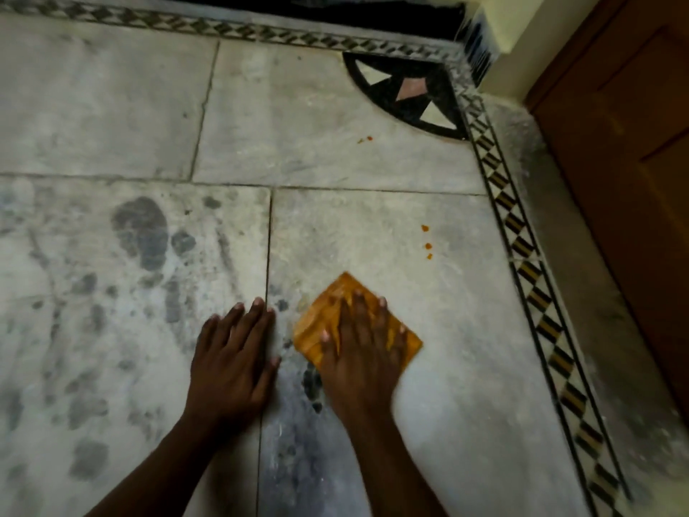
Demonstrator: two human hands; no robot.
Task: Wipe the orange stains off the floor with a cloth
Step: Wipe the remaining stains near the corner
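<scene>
An orange cloth (324, 311) lies flat on the pale marble floor (112, 106). My right hand (361, 352) presses on it with fingers spread straight. My left hand (233, 360) rests flat on the floor just left of the cloth, across a tile joint. A short row of orange stains (427, 242) sits on the same tile, up and to the right of the cloth. Two more small orange spots (366, 139) lie farther off, near a black inlaid corner ornament.
A black-and-gold patterned border strip (522, 255) runs along the right and far edges of the floor. A wooden door (634, 162) stands at the right beside a pale wall corner (499, 39). Dark damp patches (143, 233) mark the tiles to the left.
</scene>
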